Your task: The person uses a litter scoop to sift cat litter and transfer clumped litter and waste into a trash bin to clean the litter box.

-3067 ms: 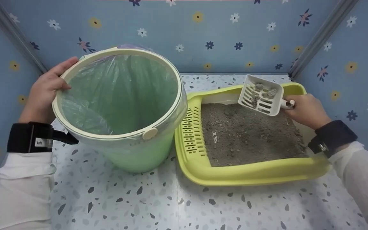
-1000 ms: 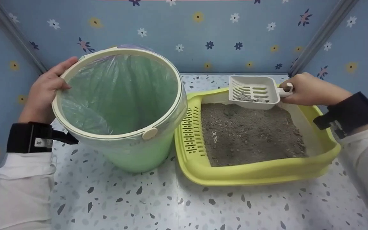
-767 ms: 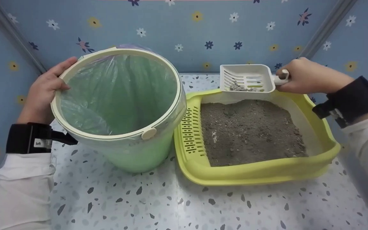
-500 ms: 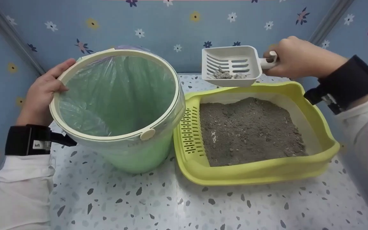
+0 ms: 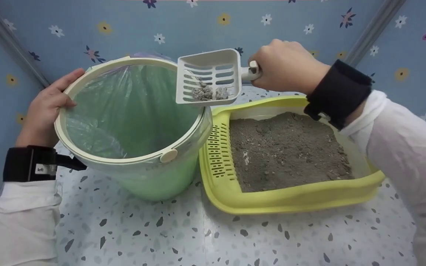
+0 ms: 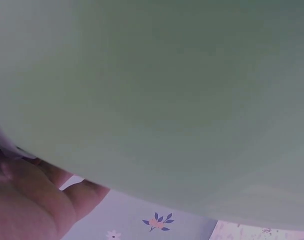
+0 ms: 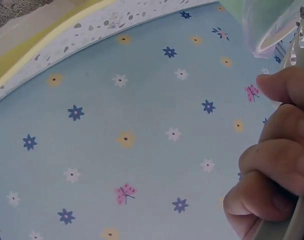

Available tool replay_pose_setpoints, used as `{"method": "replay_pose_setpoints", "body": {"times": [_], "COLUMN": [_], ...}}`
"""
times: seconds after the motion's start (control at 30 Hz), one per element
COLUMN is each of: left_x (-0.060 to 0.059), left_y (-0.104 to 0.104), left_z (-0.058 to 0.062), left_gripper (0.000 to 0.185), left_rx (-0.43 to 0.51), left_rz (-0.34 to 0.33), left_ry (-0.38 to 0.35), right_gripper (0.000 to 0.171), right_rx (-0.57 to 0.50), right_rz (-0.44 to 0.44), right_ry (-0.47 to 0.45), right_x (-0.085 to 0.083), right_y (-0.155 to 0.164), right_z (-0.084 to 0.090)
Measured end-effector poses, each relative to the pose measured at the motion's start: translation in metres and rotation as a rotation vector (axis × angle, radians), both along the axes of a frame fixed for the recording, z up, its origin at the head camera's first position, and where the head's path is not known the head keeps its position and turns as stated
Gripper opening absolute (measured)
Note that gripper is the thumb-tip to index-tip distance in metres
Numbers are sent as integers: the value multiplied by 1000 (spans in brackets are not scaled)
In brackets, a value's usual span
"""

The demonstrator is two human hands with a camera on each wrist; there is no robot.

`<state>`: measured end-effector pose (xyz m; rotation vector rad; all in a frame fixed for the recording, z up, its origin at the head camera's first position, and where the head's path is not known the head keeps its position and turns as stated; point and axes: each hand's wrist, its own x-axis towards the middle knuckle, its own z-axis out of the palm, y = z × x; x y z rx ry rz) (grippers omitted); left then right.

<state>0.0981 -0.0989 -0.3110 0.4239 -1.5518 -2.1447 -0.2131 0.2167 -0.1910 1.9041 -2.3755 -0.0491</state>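
My right hand (image 5: 287,66) grips the handle of a white slotted litter scoop (image 5: 231,55). Grey litter clumps (image 5: 207,93) lie in the scoop, which hangs over the right part of the bin's rim. The green trash bin (image 5: 161,181), lined with a clear bag (image 5: 124,99), leans toward me on the left. At its upper left rim, my left hand (image 5: 44,111) holds on with the thumb over the edge. In the left wrist view the bin wall (image 6: 167,100) fills most of the picture, with the left fingers (image 6: 86,197) partly behind it.
A yellow litter box (image 5: 290,201) with grey litter (image 5: 287,155) stands right of the bin, close against it. Flowered blue panels (image 5: 124,22) enclose the back and both sides. The floor (image 5: 198,236) is speckled white.
The right hand has lifted the scoop with its clumps from above the litter box and carried it left to the bin's rim. The left hand and the bin stay in place.
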Motion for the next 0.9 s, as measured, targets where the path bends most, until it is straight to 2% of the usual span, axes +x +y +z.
{"method": "replay_pose_setpoints", "body": {"times": [0.23,0.47,0.57,0.7,0.8,0.9], "left_x": [2,7,7,7,6,6], "left_y": [-1,-3,-3,-2,-1,0], "left_z": [1,1,2,3,3,3], "left_gripper": [67,67,67,66,66,66], "left_rx": [0,24,20,11,18,32], "left_rz": [-21,-37,-31,-21,-17,-17], "left_ry": [14,30,24,15,15,20], "right_gripper": [20,13,18,22,24,24], "right_rx": [-56,-114,-135,-84,-67,-134], "right_rz": [74,91,113,123,163,239], "right_ry": [94,203,288,468,599,727], "right_x": [23,41,50,62,69,73], "right_y": [-19,-38,-45,-52,-54,-53], "right_z": [7,13,10,8,4,-4]}}
